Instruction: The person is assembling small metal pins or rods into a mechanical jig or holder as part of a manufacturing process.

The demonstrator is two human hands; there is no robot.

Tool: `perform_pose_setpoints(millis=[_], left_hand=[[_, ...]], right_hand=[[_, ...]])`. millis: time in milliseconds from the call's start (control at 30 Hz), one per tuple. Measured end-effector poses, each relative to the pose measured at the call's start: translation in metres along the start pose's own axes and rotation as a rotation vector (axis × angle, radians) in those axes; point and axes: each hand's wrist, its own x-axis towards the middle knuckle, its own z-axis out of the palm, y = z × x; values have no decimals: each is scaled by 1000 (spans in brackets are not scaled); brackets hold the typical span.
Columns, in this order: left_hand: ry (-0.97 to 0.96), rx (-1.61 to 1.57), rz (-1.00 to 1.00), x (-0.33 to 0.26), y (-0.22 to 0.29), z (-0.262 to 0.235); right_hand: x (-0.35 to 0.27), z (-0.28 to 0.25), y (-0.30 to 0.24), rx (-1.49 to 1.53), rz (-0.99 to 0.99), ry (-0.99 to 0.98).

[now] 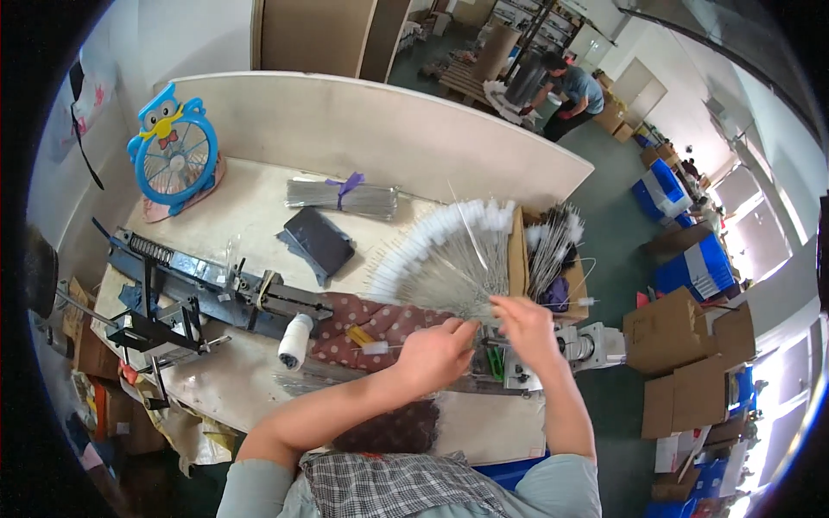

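Both forearms reach forward over the bench [259, 207]. The left hand [436, 350] curls, its grip closed on the wire stems of a fanned bunch of white-tipped brushes [440, 250]; the right hand [522, 324] pinches stems just beside it. Beyond the grip lie one tied wire bundle [341, 197] and one dark pouch [318, 243]; one thread spool [295, 339] stands left.

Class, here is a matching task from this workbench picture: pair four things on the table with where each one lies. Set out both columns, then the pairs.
Things:
1. owl-shaped blue fan
2. white thread spool
3. wire bundle tied with purple ribbon
4. fan of white-tipped wire brushes

Places:
A. just beyond the two hands
B. far left corner of the table
C. near the back wall, middle of the table
D. lying beside the dark metal machine, left of the hands

Pairs: 1-B, 2-D, 3-C, 4-A
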Motion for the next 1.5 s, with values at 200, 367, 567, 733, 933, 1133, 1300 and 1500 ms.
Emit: perform_pose_setpoints(millis=[200, 367, 567, 733, 933, 1133, 1300, 1500], left_hand=[[53, 300, 182, 25, -28, 27], [-10, 597, 264, 61, -57, 37], [28, 342, 267, -5, -21, -20], [138, 158, -46, -98, -28, -79], [506, -590, -773, -132, -37, -110], [540, -1144, -776, -113, -47, -118], [160, 48, -888, -96, -66, -89], [262, -183, -835, -106, -94, -76]], right_hand=[[-4, 8, 16, -12, -54, 46], [-4, 25, 25, -59, -69, -1], [-1, 12, 18, 88, -36, -225], [34, 54, -40, 111, -454, -235], [52, 129, -77, 92, -571, -162], [51, 145, -97, -50, -535, -105], [52, 139, -100, -81, -478, -170], [50, 127, -95, -24, -497, -154]])
